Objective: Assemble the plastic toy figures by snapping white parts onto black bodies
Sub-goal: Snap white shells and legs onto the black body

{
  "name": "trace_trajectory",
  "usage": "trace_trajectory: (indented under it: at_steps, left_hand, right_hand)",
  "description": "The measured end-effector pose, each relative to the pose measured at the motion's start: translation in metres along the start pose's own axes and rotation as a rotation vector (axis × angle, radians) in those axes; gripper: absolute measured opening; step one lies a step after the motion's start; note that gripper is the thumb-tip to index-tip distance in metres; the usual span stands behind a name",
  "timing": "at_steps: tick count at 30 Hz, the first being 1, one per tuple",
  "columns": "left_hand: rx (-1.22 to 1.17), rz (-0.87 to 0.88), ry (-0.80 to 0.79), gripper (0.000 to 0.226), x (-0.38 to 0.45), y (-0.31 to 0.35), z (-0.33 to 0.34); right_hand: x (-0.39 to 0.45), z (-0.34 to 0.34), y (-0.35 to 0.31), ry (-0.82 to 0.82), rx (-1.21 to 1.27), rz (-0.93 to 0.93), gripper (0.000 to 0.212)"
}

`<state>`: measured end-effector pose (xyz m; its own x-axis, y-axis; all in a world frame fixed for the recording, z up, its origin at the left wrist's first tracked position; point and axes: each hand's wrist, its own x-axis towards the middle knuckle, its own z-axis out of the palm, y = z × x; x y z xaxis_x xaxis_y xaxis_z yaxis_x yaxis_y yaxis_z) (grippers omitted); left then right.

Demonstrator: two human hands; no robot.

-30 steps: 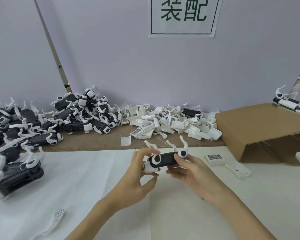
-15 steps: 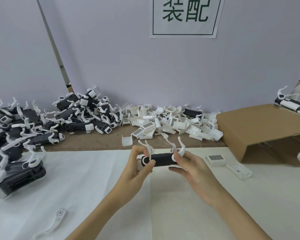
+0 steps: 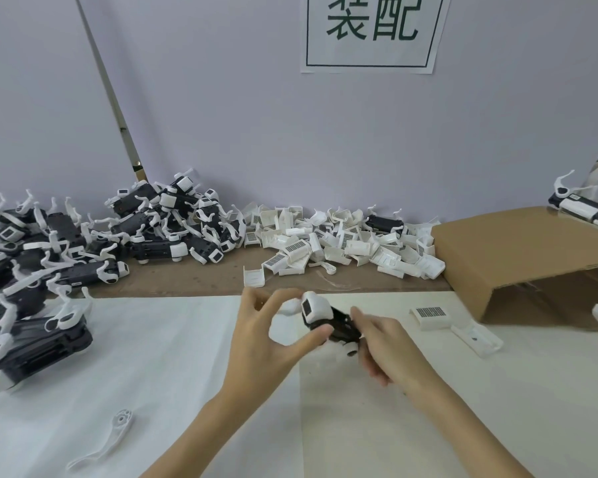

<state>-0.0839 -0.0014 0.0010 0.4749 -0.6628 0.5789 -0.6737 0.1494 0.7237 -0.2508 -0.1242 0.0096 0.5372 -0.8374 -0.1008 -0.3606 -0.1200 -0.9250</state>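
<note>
Head view: both hands are working above the white table cover (image 3: 152, 357), holding one toy figure (image 3: 328, 322) between them just in front of the bare brown strip of tabletop (image 3: 187, 281). The left hand (image 3: 266, 343) is pinching the figure's white end cap (image 3: 313, 307), thumb underneath and fingers curled over the top, with the cap's dark patterned face turned toward the camera. The right hand (image 3: 384, 346) is gripping the black body from the other side, fingers wrapped round it; the figure is blurred, so the finer contact is hard to read. Off to the left, a big heap of assembled black-and-white figures (image 3: 83, 243) is running along the wall and spilling onto the cover. In the middle, against the wall, a pile of loose white parts (image 3: 342, 243) is lying, one black body (image 3: 384, 224) sitting among them. To the right, a folded cardboard sheet (image 3: 518, 250) is standing like a ramp, with another figure (image 3: 587, 205) on top. Two loose white pieces (image 3: 453, 322) are lying just right of the hands, and a single white leg piece (image 3: 107, 439) is resting near the front edge. A paper sign (image 3: 373, 32) is hanging on the wall.
</note>
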Motion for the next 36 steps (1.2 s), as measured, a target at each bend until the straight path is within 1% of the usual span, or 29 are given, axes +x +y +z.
trace_trajectory:
  at_steps: [2, 4, 6, 7, 9, 11, 12, 14, 16, 17, 19, 21, 22, 23, 25, 26, 28, 29, 30, 31, 33, 35, 36]
  left_hand:
    - [-0.109, -0.092, -0.038, 0.044, 0.001, 0.000, 0.001]
    - [-0.199, -0.142, -0.115, 0.043, 0.001, 0.000, 0.000]
    - [-0.205, -0.088, -0.170, 0.041, -0.001, 0.003, -0.001]
    - [-0.168, -0.041, -0.176, 0.045, -0.002, 0.004, -0.001]
    - [-0.053, 0.027, -0.123, 0.053, -0.005, 0.005, 0.000]
    - [0.075, 0.068, -0.004, 0.058, -0.008, 0.007, 0.001]
    - [0.144, 0.116, 0.056, 0.061, -0.009, 0.009, 0.003]
    - [0.270, 0.274, 0.133, 0.067, -0.011, 0.012, 0.006]
    - [0.365, 0.420, 0.170, 0.067, -0.012, 0.013, 0.009]
    - [0.390, 0.449, 0.175, 0.067, -0.011, 0.014, 0.010]
    - [0.407, 0.449, 0.163, 0.066, -0.012, 0.016, 0.009]
    - [0.383, 0.386, 0.102, 0.071, -0.013, 0.019, 0.008]
    - [0.324, 0.324, 0.062, 0.073, -0.015, 0.022, 0.007]
    - [0.230, 0.243, 0.034, 0.066, -0.016, 0.024, 0.006]
    - [-0.024, 0.055, 0.007, 0.037, -0.013, 0.028, 0.005]
    - [-0.169, -0.059, -0.020, 0.028, -0.009, 0.029, 0.004]
    - [-0.447, -0.277, -0.111, 0.034, -0.001, 0.026, 0.000]
    - [-0.499, -0.346, -0.145, 0.039, 0.003, 0.021, -0.002]
    - [-0.495, -0.385, -0.162, 0.045, 0.007, 0.019, -0.005]
    - [-0.462, -0.405, -0.175, 0.051, 0.008, 0.015, -0.007]
    - [-0.363, -0.411, -0.231, 0.059, 0.008, 0.007, -0.008]
    - [-0.295, -0.427, -0.280, 0.049, 0.006, 0.001, -0.004]
    - [-0.309, -0.456, -0.277, 0.042, 0.004, -0.002, -0.001]
  right_hand:
    - [-0.003, 0.004, -0.001, -0.065, -0.035, 0.000, 0.053]
    - [-0.004, 0.007, -0.002, -0.087, -0.031, 0.013, 0.055]
    - [-0.005, 0.005, -0.002, -0.088, -0.035, 0.020, 0.056]
    - [-0.004, 0.004, -0.002, -0.089, -0.045, 0.021, 0.056]
    - [-0.004, 0.003, -0.002, -0.095, -0.061, -0.004, 0.060]
    - [-0.005, 0.006, -0.002, -0.105, -0.025, -0.038, 0.064]
    - [-0.006, 0.008, -0.003, -0.136, 0.029, -0.041, 0.063]
    - [-0.009, 0.015, -0.007, -0.250, 0.172, -0.027, 0.059]
    - [-0.013, 0.019, -0.011, -0.331, 0.283, -0.019, 0.055]
    - [-0.014, 0.020, -0.012, -0.349, 0.323, -0.022, 0.053]
    - [-0.015, 0.020, -0.013, -0.357, 0.386, -0.031, 0.051]
    - [-0.015, 0.019, -0.010, -0.336, 0.417, -0.041, 0.049]
    - [-0.015, 0.020, -0.009, -0.317, 0.418, -0.045, 0.048]
    - [-0.015, 0.022, -0.008, -0.289, 0.415, -0.040, 0.048]
    - [-0.013, 0.025, -0.007, -0.209, 0.420, -0.017, 0.050]
    - [-0.011, 0.025, -0.006, -0.169, 0.419, -0.014, 0.053]
    - [-0.008, 0.023, -0.005, -0.082, 0.343, -0.015, 0.069]
    - [-0.007, 0.021, -0.005, -0.034, 0.266, -0.013, 0.075]
    - [-0.006, 0.019, -0.003, 0.014, 0.199, -0.013, 0.076]
    - [-0.003, 0.017, -0.001, 0.063, 0.162, -0.018, 0.071]
    - [0.002, 0.012, 0.005, 0.152, 0.154, -0.039, 0.051]
    - [0.006, 0.009, 0.008, 0.179, 0.125, -0.055, 0.036]
    - [0.007, 0.008, 0.008, 0.164, 0.112, -0.055, 0.032]
